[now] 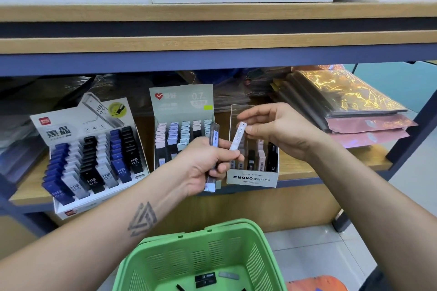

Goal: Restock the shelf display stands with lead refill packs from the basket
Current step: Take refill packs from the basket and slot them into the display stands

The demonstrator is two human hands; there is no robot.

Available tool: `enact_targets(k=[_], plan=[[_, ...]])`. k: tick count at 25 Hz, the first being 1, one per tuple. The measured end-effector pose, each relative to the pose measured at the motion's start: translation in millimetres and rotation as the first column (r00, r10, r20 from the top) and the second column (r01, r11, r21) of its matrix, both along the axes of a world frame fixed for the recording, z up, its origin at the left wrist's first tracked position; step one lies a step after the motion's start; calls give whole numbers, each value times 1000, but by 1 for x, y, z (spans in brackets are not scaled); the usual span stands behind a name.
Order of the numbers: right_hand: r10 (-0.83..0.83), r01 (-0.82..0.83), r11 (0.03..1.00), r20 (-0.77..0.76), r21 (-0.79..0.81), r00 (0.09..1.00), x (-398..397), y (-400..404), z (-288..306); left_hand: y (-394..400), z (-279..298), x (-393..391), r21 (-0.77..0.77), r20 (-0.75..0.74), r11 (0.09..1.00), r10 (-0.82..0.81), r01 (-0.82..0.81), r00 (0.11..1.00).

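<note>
Head view: left hand [208,163] grips several lead refill packs [212,146]; right hand [279,130] pinches one white pack [237,137] above MONO stand [251,178].

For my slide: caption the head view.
Left hand grips refill packs; right hand pinches one pack above the MONO stand.

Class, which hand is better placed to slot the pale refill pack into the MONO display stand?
Probably the right hand: it pinches the pale refill pack's top directly above the MONO display stand. The left hand grips other packs.
</note>
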State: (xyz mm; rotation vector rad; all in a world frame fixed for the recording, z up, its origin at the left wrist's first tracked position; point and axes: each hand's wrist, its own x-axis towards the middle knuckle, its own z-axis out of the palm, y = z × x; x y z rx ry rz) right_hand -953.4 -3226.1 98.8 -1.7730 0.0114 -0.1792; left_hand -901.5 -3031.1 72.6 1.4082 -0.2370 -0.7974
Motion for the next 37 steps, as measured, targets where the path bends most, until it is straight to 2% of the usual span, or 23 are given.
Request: enact_targets(k=[6,11,15,17,19,21,23,27,32,37], plan=[[22,-22,1000,-7,-6,1000,4,10,-4,8,3,-3,32,83,999,31,-34,996],[-48,48,999,21,18,999,9,23,-4,23,16,-1,44,109,998,47,-52,993],[-186,192,980,91,-58,978,10,23,4,34,25,2,36,37,993,109,-111,993],[-288,322,922,177,-214,941,11,14,9,36,26,3,17,16,994,110,-111,994],[-336,421,800,261,-428,905,11,6,13,34,26,5,5,34,994,106,-106,994],[-310,433,669,302,-605,901,13,3,10,29,25,7,-1,43,994,110,-110,993],[-270,430,565,334,-704,903,18,4,2,24,24,7,-9,24,994,106,-105,994],[-224,453,417,395,-788,891,28,8,-12,14,21,9,-11,5,996,87,-87,996],[-206,404,381,349,-832,914,38,13,-28,8,19,11,-12,-7,997,74,-74,997],[-221,359,288,303,-888,927,46,16,-36,9,19,11,-21,-31,998,56,-56,998]])
